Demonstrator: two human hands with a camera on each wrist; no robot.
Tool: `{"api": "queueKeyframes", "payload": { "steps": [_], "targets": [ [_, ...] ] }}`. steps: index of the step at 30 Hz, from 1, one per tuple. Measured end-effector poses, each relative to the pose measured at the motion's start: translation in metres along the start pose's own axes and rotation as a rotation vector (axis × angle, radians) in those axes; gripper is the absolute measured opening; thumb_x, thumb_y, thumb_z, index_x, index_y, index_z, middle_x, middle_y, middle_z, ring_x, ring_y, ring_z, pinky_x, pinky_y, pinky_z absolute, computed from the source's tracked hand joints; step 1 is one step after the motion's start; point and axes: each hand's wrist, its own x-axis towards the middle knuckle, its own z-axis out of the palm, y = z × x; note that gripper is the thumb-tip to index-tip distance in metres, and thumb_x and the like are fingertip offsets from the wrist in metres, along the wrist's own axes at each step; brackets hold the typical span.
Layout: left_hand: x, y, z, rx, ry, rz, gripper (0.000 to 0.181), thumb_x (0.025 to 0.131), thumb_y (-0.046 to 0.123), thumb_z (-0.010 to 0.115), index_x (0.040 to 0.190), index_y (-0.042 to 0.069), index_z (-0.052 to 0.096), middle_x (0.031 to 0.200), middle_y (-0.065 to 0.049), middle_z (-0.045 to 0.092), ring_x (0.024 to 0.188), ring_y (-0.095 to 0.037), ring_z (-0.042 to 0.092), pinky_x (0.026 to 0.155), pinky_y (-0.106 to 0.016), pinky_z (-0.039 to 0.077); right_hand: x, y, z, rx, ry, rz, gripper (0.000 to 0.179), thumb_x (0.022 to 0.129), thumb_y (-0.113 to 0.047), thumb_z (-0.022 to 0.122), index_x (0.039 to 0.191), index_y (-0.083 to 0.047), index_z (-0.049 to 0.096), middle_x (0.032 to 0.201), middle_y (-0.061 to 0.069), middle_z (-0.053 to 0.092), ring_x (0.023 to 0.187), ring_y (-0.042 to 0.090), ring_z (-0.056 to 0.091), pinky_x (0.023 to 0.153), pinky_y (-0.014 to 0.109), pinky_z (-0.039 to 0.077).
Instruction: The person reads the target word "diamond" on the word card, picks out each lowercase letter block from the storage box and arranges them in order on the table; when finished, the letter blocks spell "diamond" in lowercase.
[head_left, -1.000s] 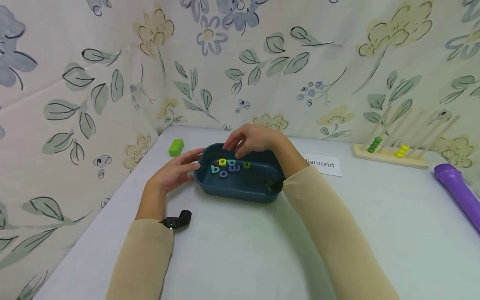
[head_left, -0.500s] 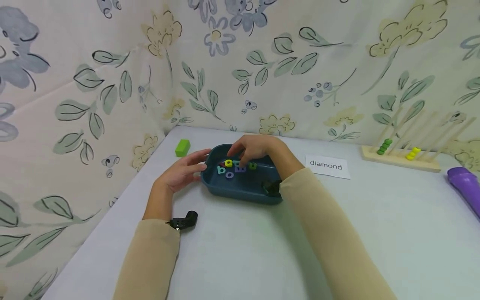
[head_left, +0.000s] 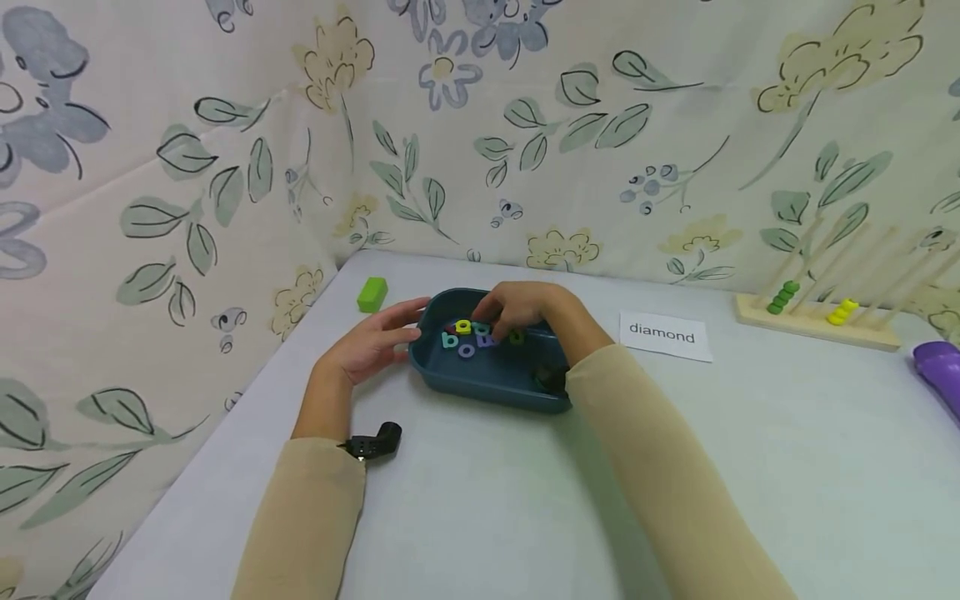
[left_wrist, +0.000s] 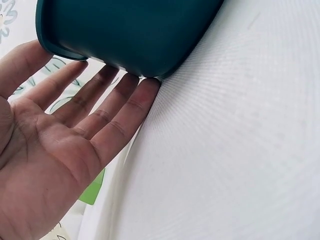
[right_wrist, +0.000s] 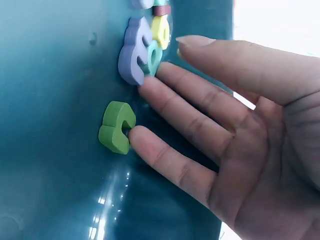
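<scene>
A dark blue-green tray [head_left: 487, 392] holds several small coloured letters. My left hand [head_left: 375, 340] lies against the tray's left end; in the left wrist view its straight fingertips touch the outer wall. Inside the tray, my right hand [head_left: 525, 307] reaches down among the letters with nothing gripped. The right wrist view shows its fingers extended, one fingertip at a green letter n [right_wrist: 117, 127] and others by a purple letter m [right_wrist: 134, 50] and a teal letter [right_wrist: 154, 57]. A yellow letter [head_left: 463, 327], a teal b [head_left: 450, 340] and a purple o [head_left: 467, 352] lie left of that hand.
A green block [head_left: 372, 295] sits behind the left hand. Right of the tray lies a card [head_left: 666, 336] reading "diamond". Farther right stand a wooden peg rack [head_left: 817, 322] with green and yellow beads and a purple cylinder [head_left: 936, 367]. Floral cloth hangs behind.
My right hand has lowered into the tray, its fingers reaching the letters. My left hand has kept its place at the tray's end. The head view has shifted slightly left.
</scene>
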Motion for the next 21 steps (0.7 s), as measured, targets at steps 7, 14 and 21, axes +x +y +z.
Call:
{"api": "queueKeyframes", "payload": {
  "steps": [7,14,21],
  "targets": [
    [-0.0015,0.001,0.0021,-0.005,-0.008,-0.008,0.062,0.103,0.015,0.061,0.16,0.021,0.039,0.168,-0.006,0.032,0.152,-0.033,0.035,0.118,-0.06,0.036,-0.0001,0.0032,0.003,0.046,0.02,0.044,0.049,0.096,-0.004,0.067,0.144,-0.013,0.061,0.126,0.01,0.072,0.114,0.024,0.066,0.097,0.04,0.057],
    [-0.0007,0.0036,0.0033,-0.009,-0.003,-0.007,0.062,0.102,0.014,0.062,0.16,0.021,0.039,0.168,-0.007,0.032,0.152,-0.033,0.035,0.119,-0.06,0.035,0.0001,0.0069,0.0044,0.055,0.004,0.068,0.047,0.094,-0.001,0.067,0.137,-0.022,0.069,0.11,0.006,0.074,0.101,0.021,0.065,0.091,0.037,0.057],
    [-0.0008,0.0005,0.0008,0.008,-0.001,-0.006,0.062,0.103,0.015,0.061,0.16,0.021,0.039,0.168,-0.006,0.032,0.151,-0.032,0.035,0.117,-0.058,0.038,0.0028,0.0075,0.0072,0.067,-0.026,0.071,0.049,0.093,-0.008,0.072,0.138,-0.026,0.068,0.107,0.003,0.075,0.101,0.018,0.067,0.091,0.038,0.056]
  ]
}}
